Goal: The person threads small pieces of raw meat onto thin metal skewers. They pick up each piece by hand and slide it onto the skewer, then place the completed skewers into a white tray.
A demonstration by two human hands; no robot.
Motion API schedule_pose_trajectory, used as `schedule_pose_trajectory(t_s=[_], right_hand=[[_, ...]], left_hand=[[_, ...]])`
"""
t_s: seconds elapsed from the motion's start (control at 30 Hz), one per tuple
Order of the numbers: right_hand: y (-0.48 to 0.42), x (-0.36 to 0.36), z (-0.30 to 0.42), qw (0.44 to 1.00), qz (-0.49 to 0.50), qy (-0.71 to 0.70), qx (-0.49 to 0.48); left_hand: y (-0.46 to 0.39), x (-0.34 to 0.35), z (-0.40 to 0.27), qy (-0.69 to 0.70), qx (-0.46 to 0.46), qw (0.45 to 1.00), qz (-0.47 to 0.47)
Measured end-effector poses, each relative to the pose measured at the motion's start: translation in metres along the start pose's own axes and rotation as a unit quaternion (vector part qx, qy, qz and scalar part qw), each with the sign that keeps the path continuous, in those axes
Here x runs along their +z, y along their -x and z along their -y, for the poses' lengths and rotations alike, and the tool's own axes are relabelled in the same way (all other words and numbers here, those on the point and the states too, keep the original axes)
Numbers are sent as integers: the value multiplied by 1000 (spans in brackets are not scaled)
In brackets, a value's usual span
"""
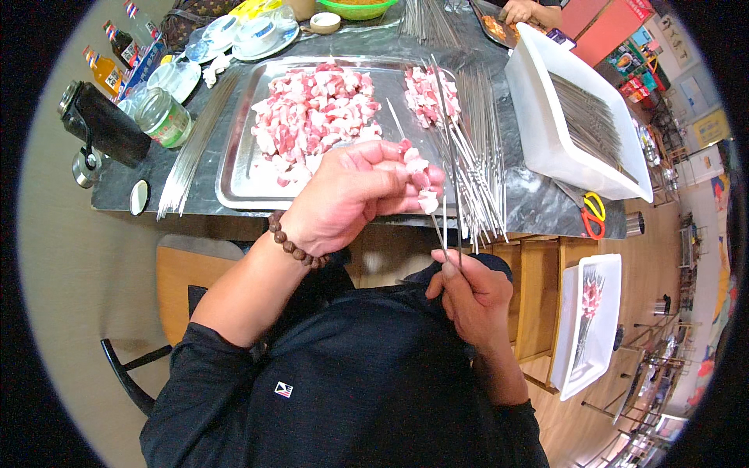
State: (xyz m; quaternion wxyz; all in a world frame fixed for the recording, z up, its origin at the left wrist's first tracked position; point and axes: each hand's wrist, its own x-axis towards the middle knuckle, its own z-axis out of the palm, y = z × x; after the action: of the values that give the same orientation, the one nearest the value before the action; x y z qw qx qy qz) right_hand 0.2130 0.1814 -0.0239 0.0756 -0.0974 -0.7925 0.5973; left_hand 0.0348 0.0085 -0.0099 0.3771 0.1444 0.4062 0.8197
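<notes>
My left hand, wearing a brown bead bracelet, pinches raw meat pieces threaded on a thin metal skewer. The skewer's pointed tip shows past the fingers, over the tray. My right hand grips that skewer's lower end, with what look like further skewers alongside. Both hands are in front of the table edge. Beyond them, a metal tray bears a large heap of cut raw meat. On its right side lies a smaller batch of meat, apparently on skewers, beside many bare skewers.
A white bin of skewers stands right, near scissors. Left are more skewers, a glass jar and a black flask. A lower white bin holds skewered meat. Another person's hand works at the far side.
</notes>
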Motion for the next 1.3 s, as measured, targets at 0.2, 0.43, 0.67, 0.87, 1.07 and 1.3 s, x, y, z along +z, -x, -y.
schedule_pose_trajectory(t_s=[0.2, 0.43, 0.67, 0.87, 1.07, 1.3], right_hand=[[-2, -4, -1, 999, 27, -7, 18], [0, -2, -4, 999, 32, -20, 26], [2, -5, -9, 999, 30, -19, 33], [2, -4, -10, 997, 30, -45, 46], [6, -12, -7, 997, 22, -3, 69], [11, -15, -2, 994, 37, 42, 89]], left_hand=[[4, -1, -11, 48, 21, 998, -40], [-3, -7, -1, -38, 68, 993, -84], [-4, -6, -10, 41, 34, 993, -102], [-5, -17, -3, -70, 46, 992, -92], [-6, -18, -11, -45, 73, 986, -144], [-5, -18, -14, 24, 55, 994, -95]])
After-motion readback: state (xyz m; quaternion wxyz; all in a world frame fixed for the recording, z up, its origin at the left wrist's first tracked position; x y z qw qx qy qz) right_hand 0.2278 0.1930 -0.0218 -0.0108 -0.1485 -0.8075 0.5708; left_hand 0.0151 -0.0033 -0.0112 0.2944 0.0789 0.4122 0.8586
